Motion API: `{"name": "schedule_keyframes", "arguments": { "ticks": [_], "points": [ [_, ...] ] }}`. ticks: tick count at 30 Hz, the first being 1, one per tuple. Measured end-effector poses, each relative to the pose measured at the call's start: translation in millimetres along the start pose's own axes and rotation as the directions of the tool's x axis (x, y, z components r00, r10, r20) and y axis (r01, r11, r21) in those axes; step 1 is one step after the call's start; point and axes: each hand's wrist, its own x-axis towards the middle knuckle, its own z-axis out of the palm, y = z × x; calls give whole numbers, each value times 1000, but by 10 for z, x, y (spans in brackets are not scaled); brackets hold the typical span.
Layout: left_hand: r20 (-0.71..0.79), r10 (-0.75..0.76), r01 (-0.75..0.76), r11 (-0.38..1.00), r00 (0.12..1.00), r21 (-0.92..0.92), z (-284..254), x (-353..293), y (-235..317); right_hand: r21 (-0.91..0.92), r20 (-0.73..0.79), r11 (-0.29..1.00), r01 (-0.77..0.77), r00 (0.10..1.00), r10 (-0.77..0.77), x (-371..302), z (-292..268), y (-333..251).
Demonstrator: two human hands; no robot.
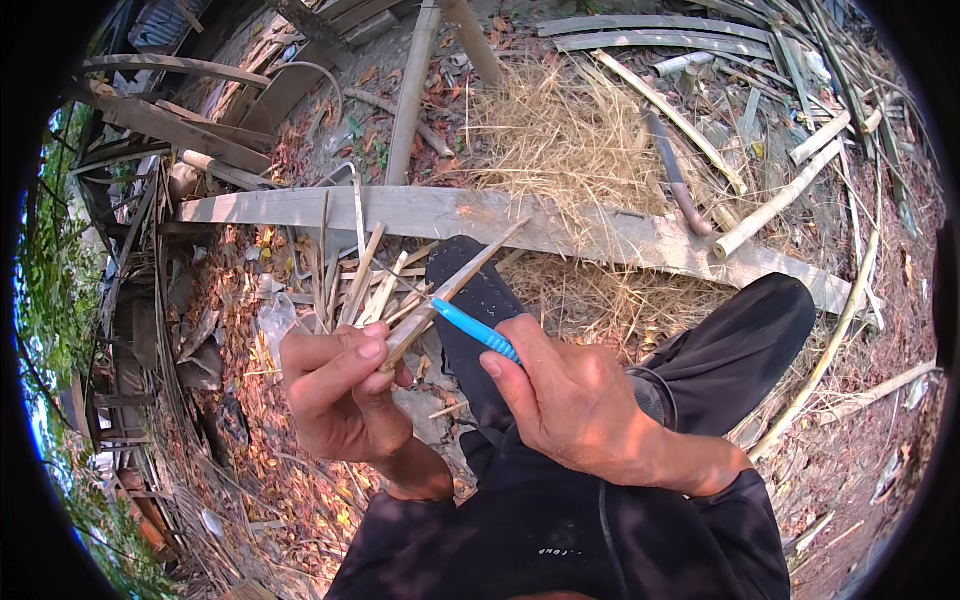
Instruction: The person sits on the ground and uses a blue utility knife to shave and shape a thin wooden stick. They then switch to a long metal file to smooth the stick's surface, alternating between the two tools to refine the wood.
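My left hand (350, 385) pinches the thick end of a pale tapered bamboo strip (470, 270) between thumb and fingers. The strip slants up to the right and ends in a thin point over a plank. Closed in my right hand (590, 400) is a slim bright blue tool (478, 330) with a ribbed grip. Its front end lies against the strip, or just above it, near the middle; which of the two I cannot tell. What kind of tool it is does not show clearly. My dark-clothed knees bend on either side below the strip.
A long grey plank (400, 212) crosses ahead of me. On its right rest a curved-handled machete (680, 185) and a bamboo pole (780, 200). Several split bamboo pieces (365, 280) lie left of my knee. Dry shavings (570, 130) heap beyond the plank, and timber stands at left.
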Motion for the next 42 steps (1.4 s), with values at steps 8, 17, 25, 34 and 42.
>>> {"name": "schedule_keyframes", "arguments": {
  "ticks": [8, 17, 25, 34, 42],
  "points": [
    [48, 103, -98, 991, 994, -96, 17, -21, -109, -305, 10, 942, -142, 988, 152, -110, 238, 648],
    [4, 46, -46, 999, 999, 9, -26, 39, -131, -31, 29, 905, -425, 904, 426, -116, 47, 1075],
    [21, 16, -16, 1000, 1000, -10, 13, 109, -129, 192, 106, 971, -143, 987, 124, -164, -239, 206],
    [-7, -24, 24, 998, 1000, -54, 51, 80, -57, 79, -18, 989, 125, 992, -124, -197, -99, -32],
    [20, 8, -8, 999, 1000, 33, -11, 50, -48, -157, -56, 984, 87, 994, -97, -148, 194, 413]
  ]
}}
